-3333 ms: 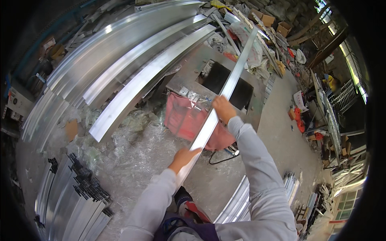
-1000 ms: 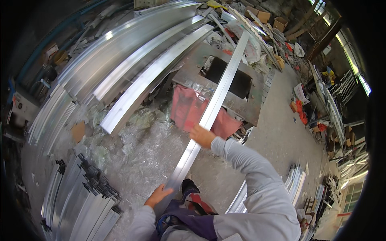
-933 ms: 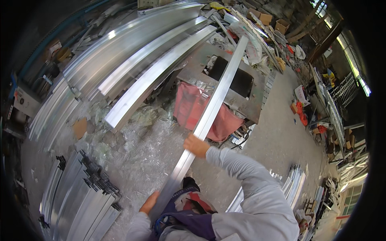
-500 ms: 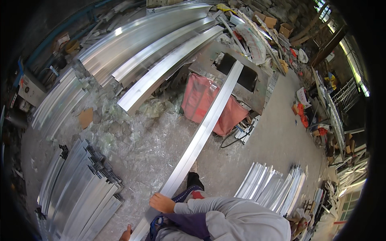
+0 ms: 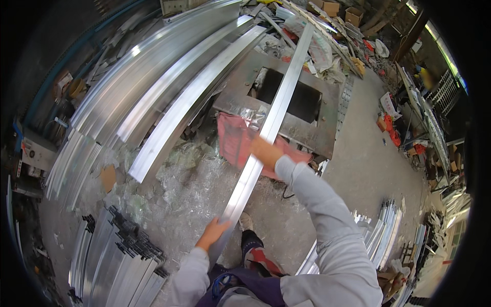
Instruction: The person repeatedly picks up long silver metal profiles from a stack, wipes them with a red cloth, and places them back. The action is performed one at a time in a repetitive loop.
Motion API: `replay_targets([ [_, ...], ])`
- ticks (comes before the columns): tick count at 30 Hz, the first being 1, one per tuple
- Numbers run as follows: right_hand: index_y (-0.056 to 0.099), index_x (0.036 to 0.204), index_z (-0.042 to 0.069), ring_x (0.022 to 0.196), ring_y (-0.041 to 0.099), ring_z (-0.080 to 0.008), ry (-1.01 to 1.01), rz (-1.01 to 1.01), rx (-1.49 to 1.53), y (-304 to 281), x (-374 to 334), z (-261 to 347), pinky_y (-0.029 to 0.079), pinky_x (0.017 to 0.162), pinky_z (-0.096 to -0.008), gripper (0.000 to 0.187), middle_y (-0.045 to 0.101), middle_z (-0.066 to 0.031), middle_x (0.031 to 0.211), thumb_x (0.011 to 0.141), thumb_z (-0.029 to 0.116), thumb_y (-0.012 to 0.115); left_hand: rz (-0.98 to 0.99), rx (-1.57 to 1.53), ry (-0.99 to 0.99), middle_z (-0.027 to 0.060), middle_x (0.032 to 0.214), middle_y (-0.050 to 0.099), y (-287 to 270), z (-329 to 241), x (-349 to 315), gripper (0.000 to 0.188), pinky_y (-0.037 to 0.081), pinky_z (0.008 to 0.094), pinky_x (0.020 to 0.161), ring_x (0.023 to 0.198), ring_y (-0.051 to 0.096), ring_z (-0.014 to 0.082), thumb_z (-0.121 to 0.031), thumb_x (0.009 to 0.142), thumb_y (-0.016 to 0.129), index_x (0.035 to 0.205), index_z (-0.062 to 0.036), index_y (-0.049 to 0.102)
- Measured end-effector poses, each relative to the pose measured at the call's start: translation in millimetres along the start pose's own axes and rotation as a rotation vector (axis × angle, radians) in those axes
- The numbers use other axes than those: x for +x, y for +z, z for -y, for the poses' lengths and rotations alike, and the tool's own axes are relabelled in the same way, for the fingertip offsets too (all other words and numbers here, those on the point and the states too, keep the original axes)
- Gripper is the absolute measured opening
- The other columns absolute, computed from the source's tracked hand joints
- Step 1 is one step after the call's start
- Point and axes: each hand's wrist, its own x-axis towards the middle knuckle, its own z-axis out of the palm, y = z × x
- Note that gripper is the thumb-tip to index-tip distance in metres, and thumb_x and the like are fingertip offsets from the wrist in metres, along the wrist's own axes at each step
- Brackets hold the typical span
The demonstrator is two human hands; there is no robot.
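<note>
A long silvery aluminium profile (image 5: 283, 100) runs slantwise from near my body up to the far side. My left hand (image 5: 212, 233) grips it by its near part, thumb on top. Farther along, my right hand (image 5: 266, 152) wraps over the same profile, somewhat blurred. The profile's far stretch passes above a metal work table (image 5: 232, 97) with a dark rectangular opening (image 5: 302, 100). Red cloth (image 5: 230, 140) hangs from the table's near edge, partly behind the profile and my right hand.
Stacked long aluminium profiles (image 5: 169, 117) lie at the upper left. Bundles of shorter profiles stand at the lower left (image 5: 120, 261) and lower right (image 5: 383, 235). Scrap and cardboard boxes (image 5: 354, 15) pile up at the back. Shavings and clear plastic litter the floor (image 5: 189, 204).
My right hand has slid or reached far forward along the profile. My left hand has come up into view on it. The profile's far end now extends beyond the table's opening.
</note>
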Motion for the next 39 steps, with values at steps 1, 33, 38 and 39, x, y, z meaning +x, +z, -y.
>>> replay_targets([
  [1, 0.065, 0.093, 0.011, 0.092, 0.058, -0.0232, 0.025, -0.019, 0.101, 20, -6, -54, 0.045, 0.085, -0.0329, 0.016, 0.062, -0.0080, 0.092, 0.079, 0.010, 0.058, 0.073, 0.022, 0.013, 0.0266, 0.127, 0.059, 10, -58, 22, 0.081, 0.043, 0.0389, 0.100, 0.119, 0.056, 0.0353, -0.056, 0.081, 0.069, 0.128, 0.0085, 0.054],
  [33, 0.053, 0.088, 0.007, 0.092, 0.053, -0.0267, -0.247, -0.254, 0.976, -150, -97, 494, 0.040, 0.086, -0.0391, 0.015, 0.052, -0.0102, 0.090, 0.081, 0.019, 0.052, 0.137, 0.055, -0.838, 0.0133, 0.120, 0.066, -100, 328, -363, 0.082, 0.040, 0.0313, 0.099, 0.114, 0.058, 0.0210, -0.068, 0.098, 0.021, 0.127, -0.0026, 0.061],
  [38, 0.054, 0.091, 0.006, 0.093, 0.053, -0.0272, -0.310, -0.303, 1.017, -167, -100, 489, 0.041, 0.090, -0.0402, 0.017, 0.053, -0.0104, 0.092, 0.079, 0.019, 0.053, 0.312, -0.154, -0.940, 0.0110, 0.120, 0.066, -107, 361, -353, 0.074, 0.040, 0.0288, 0.099, 0.114, 0.058, 0.0178, -0.065, 0.099, 0.030, 0.130, -0.0050, 0.060],
  [39, 0.055, 0.091, 0.006, 0.093, 0.053, -0.0271, -0.320, -0.306, 1.040, -162, -98, 474, 0.041, 0.091, -0.0405, 0.017, 0.054, -0.0102, 0.092, 0.079, 0.019, 0.053, 0.347, -0.219, -0.959, 0.0106, 0.120, 0.066, -107, 367, -344, 0.073, 0.040, 0.0283, 0.099, 0.114, 0.058, 0.0173, -0.064, 0.099, 0.032, 0.130, -0.0053, 0.060],
])
